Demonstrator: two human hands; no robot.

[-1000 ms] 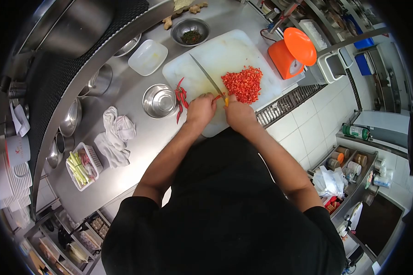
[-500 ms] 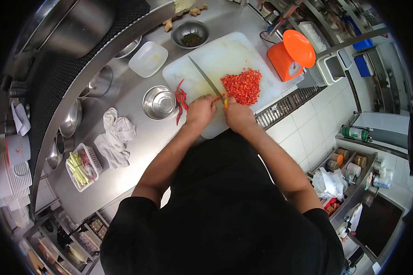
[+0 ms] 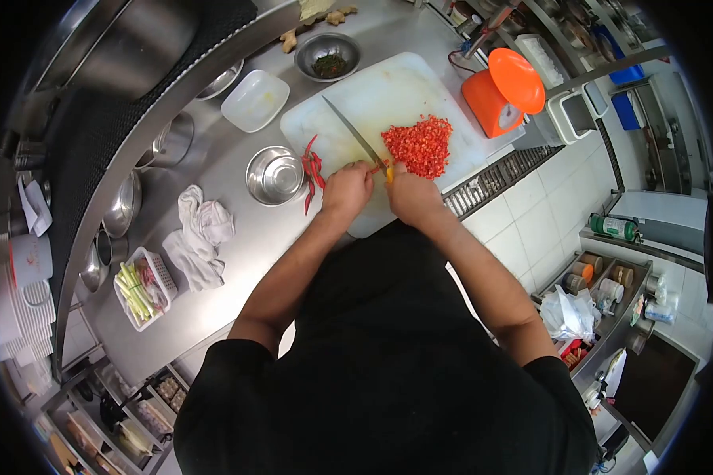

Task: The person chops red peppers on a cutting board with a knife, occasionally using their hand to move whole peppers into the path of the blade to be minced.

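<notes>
My right hand [image 3: 414,196] is closed round the yellow handle of a kitchen knife [image 3: 356,136], its long blade pointing to the far left over the white cutting board [image 3: 313,119]. Close beside the blade, my left hand [image 3: 348,188] has its fingers curled on a red chili pepper [image 3: 376,169], of which only a short end shows. To the right of the knife lies a heap of chopped red chili [image 3: 418,148]. Several whole red chilies [image 3: 314,169] rest at the board's left edge, next to my left hand.
A steel bowl [image 3: 276,176] stands left of the board, with a white dish [image 3: 255,101] and a bowl of dark herbs [image 3: 327,58] beyond. An orange scale [image 3: 495,99] sits at the right. A cloth [image 3: 200,237] and a vegetable basket [image 3: 145,289] lie at the left.
Hardly anything differs. The view has shifted very slightly, and both hands keep their places at the knife and the chili pepper.
</notes>
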